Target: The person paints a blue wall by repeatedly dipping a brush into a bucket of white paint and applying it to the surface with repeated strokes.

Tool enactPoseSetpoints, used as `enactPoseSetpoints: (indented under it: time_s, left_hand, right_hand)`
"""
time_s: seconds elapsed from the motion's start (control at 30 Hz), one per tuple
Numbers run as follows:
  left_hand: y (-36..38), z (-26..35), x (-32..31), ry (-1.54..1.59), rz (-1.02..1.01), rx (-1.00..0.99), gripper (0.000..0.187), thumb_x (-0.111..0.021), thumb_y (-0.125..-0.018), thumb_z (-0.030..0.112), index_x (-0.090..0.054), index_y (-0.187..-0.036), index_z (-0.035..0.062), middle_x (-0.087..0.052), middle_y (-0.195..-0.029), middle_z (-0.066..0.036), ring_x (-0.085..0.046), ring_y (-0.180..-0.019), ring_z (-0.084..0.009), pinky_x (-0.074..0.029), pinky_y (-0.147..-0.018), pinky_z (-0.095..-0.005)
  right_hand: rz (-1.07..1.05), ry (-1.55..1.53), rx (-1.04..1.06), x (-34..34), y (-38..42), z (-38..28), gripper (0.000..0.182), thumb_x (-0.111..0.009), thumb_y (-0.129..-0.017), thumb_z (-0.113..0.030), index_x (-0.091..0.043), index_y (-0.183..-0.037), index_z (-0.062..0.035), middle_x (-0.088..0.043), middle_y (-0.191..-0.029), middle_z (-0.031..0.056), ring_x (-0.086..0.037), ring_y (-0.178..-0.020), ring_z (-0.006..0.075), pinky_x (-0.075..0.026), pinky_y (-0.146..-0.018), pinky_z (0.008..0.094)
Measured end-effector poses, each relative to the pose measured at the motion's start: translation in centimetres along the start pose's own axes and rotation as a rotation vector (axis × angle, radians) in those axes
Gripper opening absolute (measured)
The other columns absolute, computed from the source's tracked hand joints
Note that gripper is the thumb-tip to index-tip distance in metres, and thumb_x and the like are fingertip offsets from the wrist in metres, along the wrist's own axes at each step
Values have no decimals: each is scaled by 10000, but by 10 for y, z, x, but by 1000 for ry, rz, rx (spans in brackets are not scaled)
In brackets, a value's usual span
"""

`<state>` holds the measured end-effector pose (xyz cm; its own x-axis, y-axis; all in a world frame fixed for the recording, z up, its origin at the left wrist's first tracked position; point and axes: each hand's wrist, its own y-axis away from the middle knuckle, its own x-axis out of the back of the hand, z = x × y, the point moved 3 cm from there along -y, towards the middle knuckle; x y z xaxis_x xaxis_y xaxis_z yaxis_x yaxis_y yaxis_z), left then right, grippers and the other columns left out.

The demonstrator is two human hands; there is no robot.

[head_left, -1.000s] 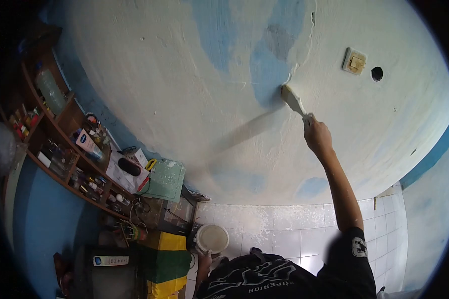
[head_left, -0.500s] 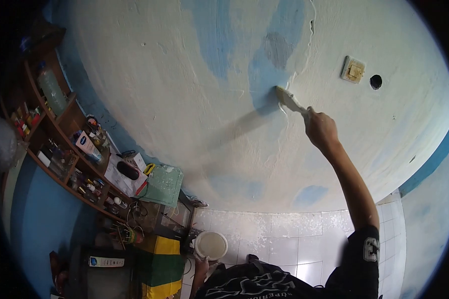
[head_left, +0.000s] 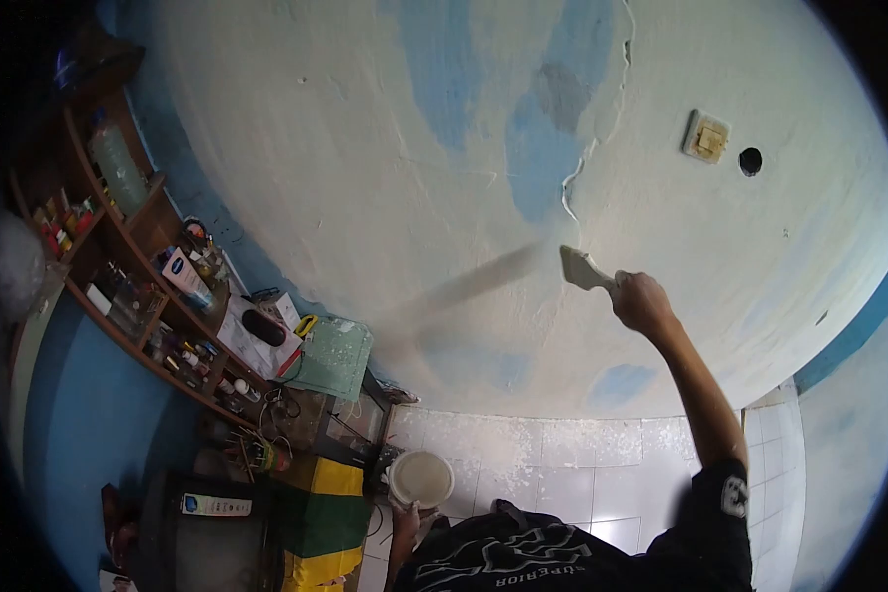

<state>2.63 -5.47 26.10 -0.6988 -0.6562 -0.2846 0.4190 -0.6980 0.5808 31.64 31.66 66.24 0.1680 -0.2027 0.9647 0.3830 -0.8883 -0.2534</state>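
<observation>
My right hand (head_left: pixel 643 301) is closed round the handle of a pale brush (head_left: pixel 584 269), its broad end pointing left beside the wall (head_left: pixel 444 257). Whether the brush touches the wall cannot be made out. Above it, a raised white line runs down the whitish wall, past blue patches and a grey spot. Low in the view, my left hand (head_left: pixel 406 517) grips the near edge of a round white bucket (head_left: pixel 421 481) with pale contents.
A curved wooden shelf (head_left: pixel 118 237) with bottles and tubes stands at left. Near it are a green box (head_left: pixel 332 357) and a television (head_left: pixel 212 548). A switch (head_left: pixel 706 136) and a dark round hole (head_left: pixel 750 161) are in the wall. White splatter marks the tiled floor (head_left: pixel 562 483).
My right hand and the brush have moved down the wall, and the brush's broad end is lower, off the blue patch. My left hand still holds the bucket. The view has shifted slightly.
</observation>
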Motion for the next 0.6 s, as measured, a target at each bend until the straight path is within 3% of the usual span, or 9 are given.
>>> enactPoseSetpoints:
  time_s: [0.13, 0.17, 0.2, 0.27, 0.33, 0.4, 0.5, 0.6]
  left_hand:
    - [1, -1, 6, 42, 5, 52, 671, -370, -859, -27, 22, -1339, 230, -440, -1160, -236, -625, -762, -361, -564, -626, -423]
    - [-8, -9, 14, 34, -15, 56, 674, -372, -859, -24, 26, -1339, 232, -439, -1163, -234, -626, -762, -360, -563, -632, -423]
    - [-21, -21, 22, 25, -38, 60, 677, -374, -860, -21, 31, -1339, 233, -438, -1166, -231, -626, -761, -358, -563, -639, -423]
    - [-29, -25, 27, -4, -62, 54, 648, -366, -862, -13, 11, -1327, 235, -438, -1160, -233, -628, -762, -351, -563, -634, -416]
    - [-25, -21, 20, -39, -60, 40, 587, -346, -866, -4, -37, -1304, 236, -439, -1140, -241, -631, -765, -340, -562, -611, -401]
    - [-17, -12, 13, -66, -51, -21, 593, -350, -865, -3, -28, -1300, 238, -433, -1140, -248, -630, -760, -347, -563, -613, -411]
    - [-33, -33, 27, -80, -55, -97, 628, -366, -857, -7, -3, -1301, 249, -420, -1148, -254, -628, -750, -356, -563, -616, -425]
    - [-17, -15, 19, -49, -65, -27, 673, -387, -844, -15, 16, -1305, 265, -396, -1169, -257, -627, -746, -361, -563, -630, -437]
  right_hand:
    - [185, -623, 135, 26, -7, -32, 203, -456, -864, -160, -519, -731, -20, -520, -590, 79, -486, -502, 170, -379, -464, 334]
    - [120, -936, -27, 34, -12, -45, 165, -465, -831, -119, -526, -739, 4, -500, -610, 50, -455, -510, 145, -375, -486, 285]
    - [56, -1133, -72, 39, -21, -59, 193, -449, -874, -179, -514, -792, -18, -444, -615, -3, -411, -499, 82, -340, -445, 228]
    - [77, -1500, -94, 19, -47, -73, 247, -415, -911, -254, -492, -849, -27, -414, -609, -8, -379, -481, 64, -324, -418, 211]
    - [11, -1647, -162, -40, -78, -69, 270, -411, -913, -301, -472, -895, -39, -433, -619, 4, -371, -440, 69, -308, -374, 218]
    - [154, -1819, -108, -93, -69, -79, 216, -474, -881, -282, -491, -884, -68, -456, -619, 4, -359, -426, 60, -263, -370, 203]
    - [17, -1638, -478, -191, -39, -91, 118, -421, -851, -163, -503, -849, -79, -463, -595, 20, -384, -395, 86, -285, -324, 236]
    - [-200, -1676, -576, -264, -4, -83, 122, -422, -850, -171, -466, -810, -64, -425, -549, 12, -378, -388, 102, -300, -334, 245]
